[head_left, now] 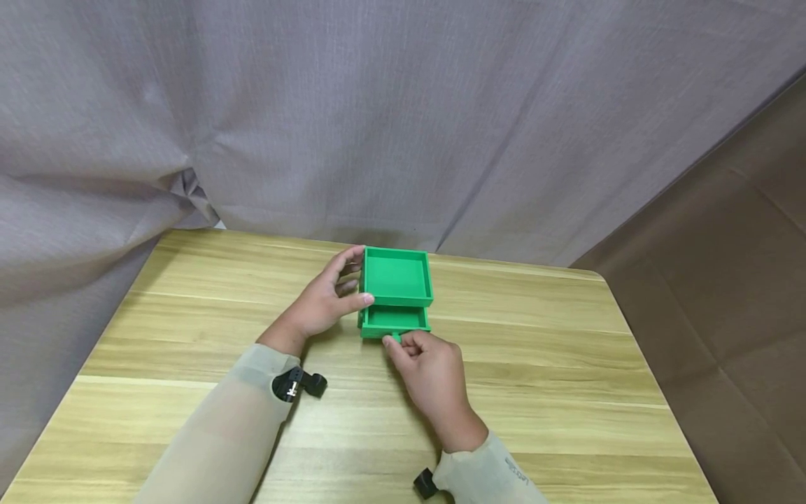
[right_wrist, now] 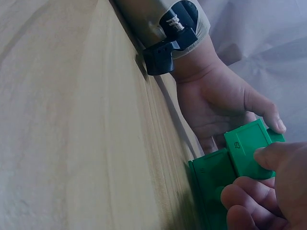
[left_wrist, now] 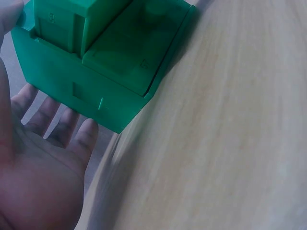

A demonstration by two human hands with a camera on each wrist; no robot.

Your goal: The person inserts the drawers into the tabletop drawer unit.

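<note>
A small green box (head_left: 398,278) stands on the wooden table (head_left: 541,378), toward its far edge and roughly midway across. Its top is an open, shallow tray; below it a green drawer (head_left: 396,320) is pulled partly out toward the person. The right hand (head_left: 431,374) meets the drawer's front, thumb and forefinger pinched together on the small green knob (head_left: 394,339), the remaining fingers curled beneath. The left hand (head_left: 324,301) steadies the box from its left side, fingers spread apart along the wall and thumb laid against the front corner. Both forearms wear pale beige sleeves (head_left: 220,434), each carrying a black wrist mount (head_left: 297,384). A grey curtain (head_left: 315,119) hangs behind the table
</note>
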